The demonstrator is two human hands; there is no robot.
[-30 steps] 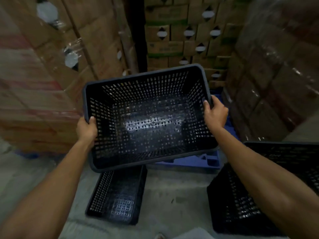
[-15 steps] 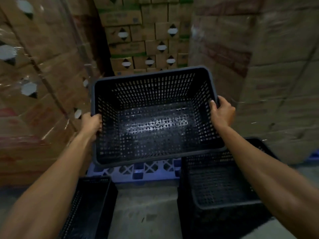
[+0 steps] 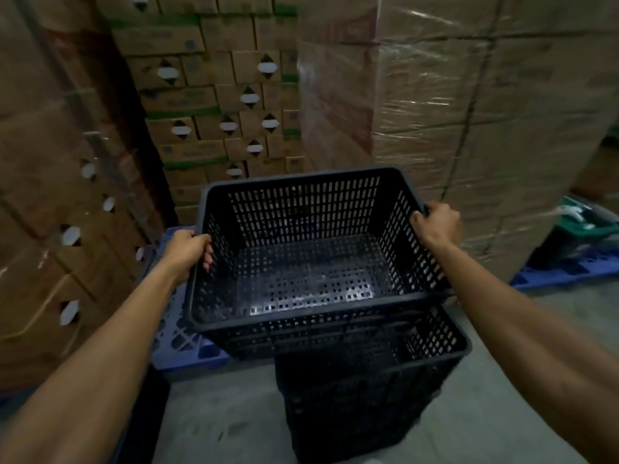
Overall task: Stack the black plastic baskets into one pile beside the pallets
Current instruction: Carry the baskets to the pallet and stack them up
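Observation:
I hold an empty black perforated plastic basket (image 3: 311, 262) by its two short sides. My left hand (image 3: 187, 249) grips the left rim and my right hand (image 3: 437, 224) grips the right rim. The basket hovers just over a stack of black baskets (image 3: 368, 390) standing on the concrete floor, shifted a little to the left of it. Its front edge overlaps the stack's top rim; whether they touch I cannot tell. The dark edge of another black basket (image 3: 144, 426) shows at the lower left.
A blue plastic pallet (image 3: 181, 349) lies under shrink-wrapped cardboard boxes (image 3: 452, 95) and more stacked cartons (image 3: 214, 105) straight ahead. A wrapped box wall (image 3: 50, 212) rises on the left. Another blue pallet (image 3: 569, 269) with a green object (image 3: 589, 222) lies at right. Bare concrete floor (image 3: 227, 413) is below.
My view has swung right and the held basket has come down over the stack at the right. The basket lying on the floor has slipped almost out of view at the lower left.

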